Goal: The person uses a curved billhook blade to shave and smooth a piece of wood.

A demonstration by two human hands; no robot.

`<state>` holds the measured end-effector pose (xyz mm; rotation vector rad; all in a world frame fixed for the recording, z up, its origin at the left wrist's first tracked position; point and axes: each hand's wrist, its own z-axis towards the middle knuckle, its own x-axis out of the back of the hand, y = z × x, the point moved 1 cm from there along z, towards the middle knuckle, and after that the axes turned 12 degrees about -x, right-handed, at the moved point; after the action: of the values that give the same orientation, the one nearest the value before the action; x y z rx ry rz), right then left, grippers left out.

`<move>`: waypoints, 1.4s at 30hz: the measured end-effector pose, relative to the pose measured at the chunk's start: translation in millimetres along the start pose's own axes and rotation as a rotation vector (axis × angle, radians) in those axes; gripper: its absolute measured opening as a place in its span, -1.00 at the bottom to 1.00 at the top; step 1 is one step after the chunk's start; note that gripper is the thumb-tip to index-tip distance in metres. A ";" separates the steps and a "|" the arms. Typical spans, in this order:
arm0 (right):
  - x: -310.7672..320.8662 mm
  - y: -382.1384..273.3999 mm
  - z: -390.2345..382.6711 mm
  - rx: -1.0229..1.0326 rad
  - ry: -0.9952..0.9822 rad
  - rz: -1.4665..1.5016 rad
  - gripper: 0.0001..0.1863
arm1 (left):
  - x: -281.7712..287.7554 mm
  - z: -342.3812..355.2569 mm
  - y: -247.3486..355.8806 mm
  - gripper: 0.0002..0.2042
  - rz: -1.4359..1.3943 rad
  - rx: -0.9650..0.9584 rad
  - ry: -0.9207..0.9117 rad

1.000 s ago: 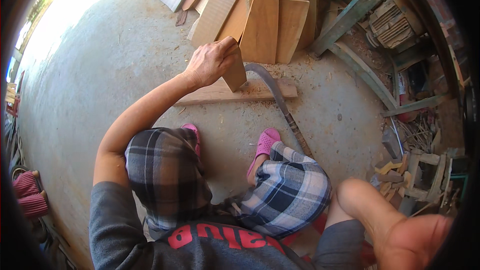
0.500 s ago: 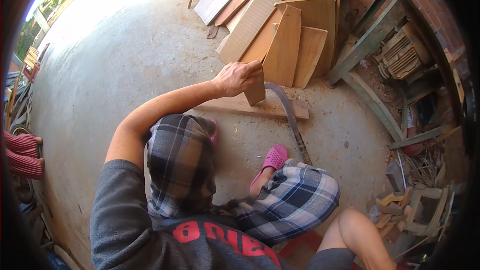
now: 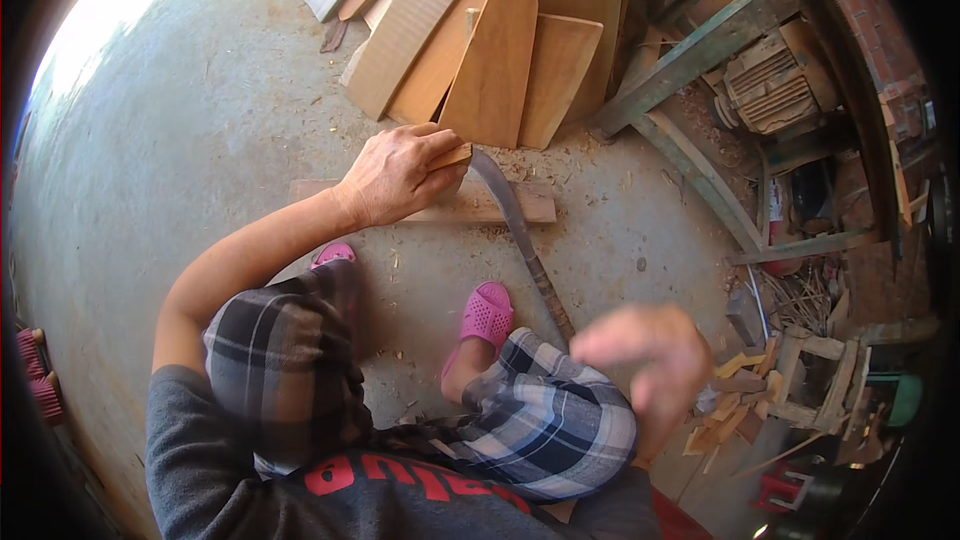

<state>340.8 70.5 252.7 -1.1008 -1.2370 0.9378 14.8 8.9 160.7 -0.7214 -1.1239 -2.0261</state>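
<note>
My left hand (image 3: 395, 175) is closed around a small wooden block (image 3: 452, 156), held upright over a plank (image 3: 495, 202) lying on the floor. Fingers and wrist hide part of that plank. Beside the block, a long knife with a curved blade (image 3: 507, 198) reaches from the plank toward my knee; its wrapped handle (image 3: 548, 298) points at me. My right hand (image 3: 650, 355) is blurred by motion just right of the handle's end, above my knee. Its fingers look apart with nothing between them, and it does not appear to touch the handle.
Several boards (image 3: 490, 60) lean in a stack ahead of me. On the right stands a green metal frame (image 3: 700, 50) with a motor (image 3: 775, 85). Wood offcuts (image 3: 745, 390) lie at lower right. Shavings dot the concrete floor (image 3: 230, 120); my pink sandals (image 3: 485, 312) rest on it.
My right hand has come up from the lower right to beside the knife handle. The view has shifted to the right. My left hand still holds the block, now more covered by the fingers.
</note>
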 end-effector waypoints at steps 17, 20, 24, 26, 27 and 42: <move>27.2 387.7 24.6 -0.893 0.481 0.277 -0.59 | 19.1 19.9 20.6 -0.79 -0.046 0.165 -0.259; 18.5 377.0 33.4 -0.893 0.533 0.041 -0.71 | 11.7 19.9 26.1 -0.79 -0.018 0.173 -0.214; -13.3 324.3 42.9 -0.727 0.660 -0.461 -0.81 | 2.3 22.0 26.3 -0.79 -0.064 0.250 -0.182; -30.0 288.5 48.1 -0.591 0.765 -0.525 -0.83 | -2.2 23.0 29.3 -0.78 -0.009 0.199 -0.212; -36.4 273.8 50.9 -0.669 0.712 -0.502 -0.83 | -3.5 23.5 30.8 -0.78 -0.013 0.196 -0.222; -27.0 254.7 46.8 -0.808 0.667 -0.564 -0.78 | -13.2 27.4 46.2 -0.77 -0.051 0.199 -0.286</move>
<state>299.5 109.7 -1.3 -1.3972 -1.2511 -0.4014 62.8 19.4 186.1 -0.9068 -1.4978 -1.8577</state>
